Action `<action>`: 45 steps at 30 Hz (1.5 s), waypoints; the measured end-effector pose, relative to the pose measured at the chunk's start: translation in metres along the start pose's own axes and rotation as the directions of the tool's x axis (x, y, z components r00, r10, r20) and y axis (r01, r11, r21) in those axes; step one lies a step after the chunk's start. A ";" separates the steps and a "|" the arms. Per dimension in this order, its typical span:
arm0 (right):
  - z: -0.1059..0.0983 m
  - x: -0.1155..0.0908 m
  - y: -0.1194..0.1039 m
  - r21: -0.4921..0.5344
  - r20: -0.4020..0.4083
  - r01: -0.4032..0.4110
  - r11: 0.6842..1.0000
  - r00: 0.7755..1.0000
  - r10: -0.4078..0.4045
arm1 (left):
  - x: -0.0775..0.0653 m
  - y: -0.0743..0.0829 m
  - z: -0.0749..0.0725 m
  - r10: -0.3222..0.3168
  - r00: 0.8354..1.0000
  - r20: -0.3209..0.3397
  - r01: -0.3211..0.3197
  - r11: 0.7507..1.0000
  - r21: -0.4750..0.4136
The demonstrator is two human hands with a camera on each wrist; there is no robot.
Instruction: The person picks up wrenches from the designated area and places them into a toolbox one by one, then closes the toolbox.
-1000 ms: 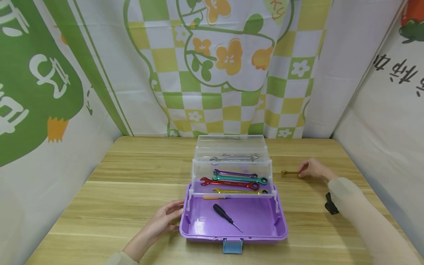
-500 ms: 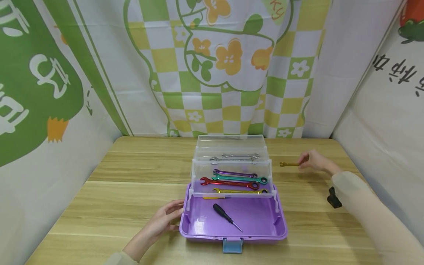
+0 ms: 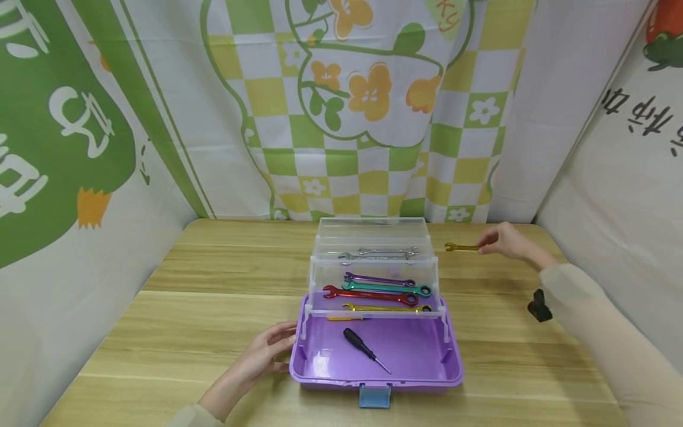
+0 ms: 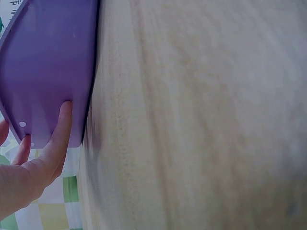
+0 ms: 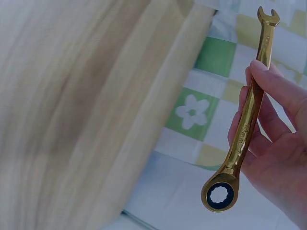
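Note:
My right hand (image 3: 504, 242) pinches a gold combination wrench (image 5: 246, 122) between thumb and fingers, above the table's back right. In the right wrist view its open end points up and its ratchet ring hangs low. My left hand (image 3: 258, 359) touches the left outer side of a purple toolbox (image 3: 416, 350) with extended fingertips, seen close in the left wrist view. Several wrenches lie in the box's raised clear trays: red (image 3: 368, 295), green (image 3: 386, 287), purple (image 3: 379, 279), yellow (image 3: 386, 308) and silver (image 3: 379, 258). A black-handled screwdriver (image 3: 357, 341) lies on the box floor.
The toolbox stands on a wooden table (image 3: 213, 284), with its blue latch (image 3: 374, 396) hanging at the front. A yellow strip-like object (image 3: 344, 319) shows partly under the lower tray. A patterned curtain (image 3: 373, 166) hangs behind, and more cloth encloses both sides.
My right hand has moved away from me, toward the table's back edge, carrying the gold combination wrench. The left hand and the toolbox stay where they were.

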State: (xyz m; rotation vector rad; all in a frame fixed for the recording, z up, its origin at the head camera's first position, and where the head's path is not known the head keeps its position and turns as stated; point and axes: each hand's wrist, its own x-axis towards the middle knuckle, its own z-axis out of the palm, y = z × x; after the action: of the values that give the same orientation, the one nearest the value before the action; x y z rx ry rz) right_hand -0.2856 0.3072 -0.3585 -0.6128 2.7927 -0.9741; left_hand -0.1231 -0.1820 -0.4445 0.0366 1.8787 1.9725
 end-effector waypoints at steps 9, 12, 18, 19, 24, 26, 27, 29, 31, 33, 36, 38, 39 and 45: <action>-0.012 0.011 -0.024 -0.012 -0.016 0.007 1.000 1.000 -0.007 | 0.000 0.000 0.000 0.002 1.000 0.006 -0.002 1.000 0.001; -0.014 0.016 -0.032 -0.016 -0.017 0.024 1.000 1.000 -0.024 | 0.000 0.000 0.000 0.001 1.000 0.005 -0.001 1.000 -0.001; -0.014 0.027 -0.049 -0.013 0.009 0.041 0.999 0.999 -0.041 | 0.000 0.001 0.000 0.002 1.000 0.001 -0.002 1.000 -0.003; -0.013 0.029 -0.052 -0.010 0.013 0.040 0.999 0.999 -0.040 | 0.000 0.001 0.000 0.002 1.000 0.001 -0.002 1.000 -0.002; -0.007 0.040 -0.064 -0.025 0.016 0.077 0.997 0.997 -0.076 | 0.000 0.000 0.000 0.002 1.000 0.003 -0.002 1.000 -0.002; -0.004 0.045 -0.068 -0.021 0.020 0.086 0.996 0.996 -0.085 | 0.000 0.000 0.000 0.003 1.000 0.005 -0.003 1.000 -0.002; -0.002 0.048 -0.069 -0.015 0.024 0.088 0.996 0.996 -0.088 | 0.000 0.000 0.000 0.003 1.000 0.007 -0.003 1.000 -0.003; 0.001 0.053 -0.073 -0.018 0.028 0.092 0.996 0.995 -0.091 | -0.001 0.001 0.000 0.004 1.000 0.009 -0.004 1.000 -0.004; 0.004 0.059 -0.076 -0.018 0.030 0.097 0.995 0.995 -0.096 | -0.001 0.001 0.000 0.004 1.000 0.011 -0.004 1.000 -0.005; 0.008 0.063 -0.080 -0.022 0.030 0.106 0.994 0.994 -0.105 | -0.001 0.001 0.000 0.004 1.000 0.012 -0.004 1.000 -0.005; 0.013 0.071 -0.084 -0.021 0.031 0.116 0.993 0.993 -0.115 | 0.000 0.001 0.000 0.003 1.000 0.012 -0.003 1.000 -0.005; 0.016 0.075 -0.087 -0.024 0.029 0.124 0.992 0.992 -0.124 | 0.000 0.001 0.000 0.003 1.000 0.012 -0.003 1.000 -0.006; 0.017 0.077 -0.089 -0.024 0.032 0.127 0.992 0.992 -0.126 | 0.000 0.000 0.000 0.002 1.000 0.012 -0.002 1.000 -0.007; 0.026 0.086 -0.099 -0.021 0.057 0.123 0.992 0.991 -0.122 | 0.000 0.000 0.000 0.005 1.000 0.015 -0.005 1.000 -0.002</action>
State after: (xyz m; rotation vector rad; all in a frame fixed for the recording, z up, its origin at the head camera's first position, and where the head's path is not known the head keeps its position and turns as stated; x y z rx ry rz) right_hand -0.3248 0.1870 -0.3160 -0.8101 2.7507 -0.9297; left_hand -0.1230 -0.1822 -0.4440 0.0561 1.8694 1.9716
